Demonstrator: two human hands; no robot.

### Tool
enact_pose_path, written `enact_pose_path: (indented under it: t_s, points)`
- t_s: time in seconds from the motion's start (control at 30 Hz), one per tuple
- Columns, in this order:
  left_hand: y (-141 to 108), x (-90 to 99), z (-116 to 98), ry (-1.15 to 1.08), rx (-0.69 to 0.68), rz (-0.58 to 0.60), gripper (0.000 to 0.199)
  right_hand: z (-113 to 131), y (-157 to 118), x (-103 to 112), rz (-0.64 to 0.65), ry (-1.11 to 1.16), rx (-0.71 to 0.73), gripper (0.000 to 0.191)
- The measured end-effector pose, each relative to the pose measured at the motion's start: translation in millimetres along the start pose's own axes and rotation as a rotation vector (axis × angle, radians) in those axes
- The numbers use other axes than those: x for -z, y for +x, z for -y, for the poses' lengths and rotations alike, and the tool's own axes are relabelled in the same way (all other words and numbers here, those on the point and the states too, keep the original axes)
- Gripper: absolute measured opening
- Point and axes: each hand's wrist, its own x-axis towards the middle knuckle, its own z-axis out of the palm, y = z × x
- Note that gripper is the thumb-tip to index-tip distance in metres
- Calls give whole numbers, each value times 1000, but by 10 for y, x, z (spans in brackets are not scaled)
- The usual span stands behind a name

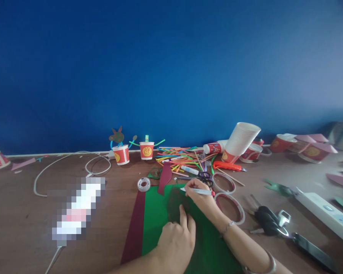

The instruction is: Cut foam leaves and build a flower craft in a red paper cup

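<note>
A green sheet (154, 217) lies on the table over a dark red sheet (134, 228). My left hand (177, 238) presses on a dark shape (174, 203) on the green sheet, its index finger stretched forward and the other fingers bent. Just beyond it on the right, my right hand (198, 194) grips a white marker (202, 191) with a red end, its tip pointing left near the top of the dark shape. A dark red paper piece (165, 177) overlaps the sheet's back edge.
Tape rolls (143, 184) flank the sheet. Behind are scissors (205, 178), colored sticks (174, 156), an orange cutter (227, 166), stacked cups (241, 140) and decorated cups (146, 150). Keys (265, 219) and a power strip (326, 213) lie right, a blurred-out device (78, 209) left.
</note>
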Motion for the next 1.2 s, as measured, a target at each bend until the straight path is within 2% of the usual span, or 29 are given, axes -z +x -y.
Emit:
enact_pose_path:
  t_s: [0.1,0.23,0.4,0.83,1.2]
  points:
    - [2,-6,12,15,-10,8,46,-24,-4,-1,2,35,-5,15]
    - [30,33,64,-35,-7,54,45,-44,-11,4,-8,72,0,27]
    - [68,80,133,-128,50,135,41,-65,11,-5,-42,19,8,21]
    - [51,45,110,-78,13,71,38,-84,8,-30,10,0,-13,22]
    - [50,3,93,-61,13,86,39,-84,10,-31,9,-40,-8,22]
